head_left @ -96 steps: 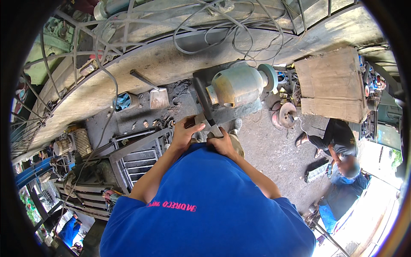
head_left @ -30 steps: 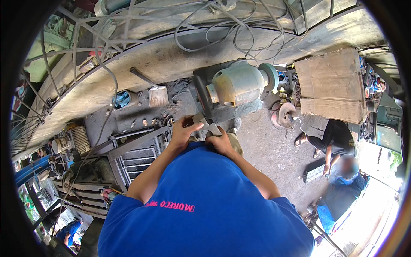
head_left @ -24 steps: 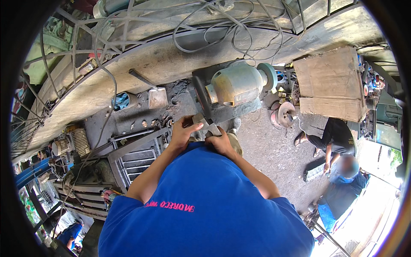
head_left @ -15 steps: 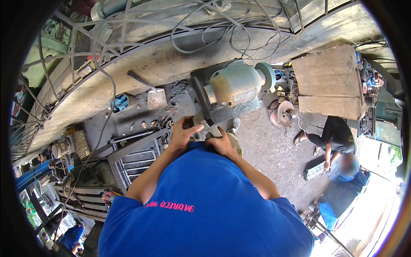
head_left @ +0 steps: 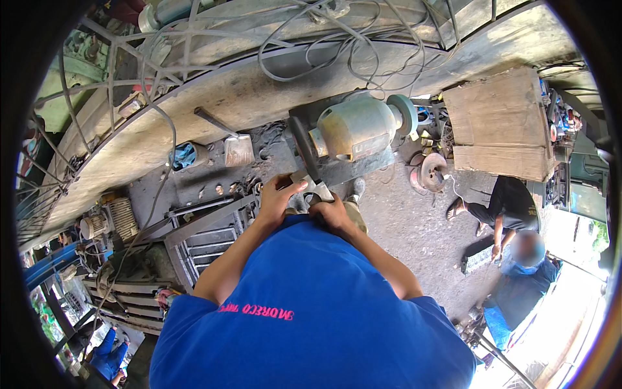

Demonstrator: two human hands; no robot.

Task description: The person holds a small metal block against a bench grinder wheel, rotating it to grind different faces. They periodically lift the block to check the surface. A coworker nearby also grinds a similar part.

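Both hands are in front of my body, gripping one grey angular metal piece (head_left: 322,192) by its two sides. My left hand (head_left: 277,198) is closed on its left part, thumb on top. Fingers of my right hand (head_left: 332,212) wrap round the right part, lower and closer to my shirt. The piece meets or nearly meets the dark narrow wheel (head_left: 304,148) at the left end of a bench grinder (head_left: 358,126); I cannot tell whether they touch. The grinder has a worn green and yellowish motor body and a pale green wheel (head_left: 402,115) at its right end.
A shovel (head_left: 238,150) leans by the wall, beside a bucket with blue cloth (head_left: 186,156). Metal frames (head_left: 207,243) lie left. Cardboard (head_left: 495,123) and a reel (head_left: 433,172) stand right. One co-worker (head_left: 512,207) crouches at right, another (head_left: 107,356) at lower left.
The metal piece has tilted slightly, and my right hand has turned and shifted a little left and down. The lower-left co-worker has changed posture.
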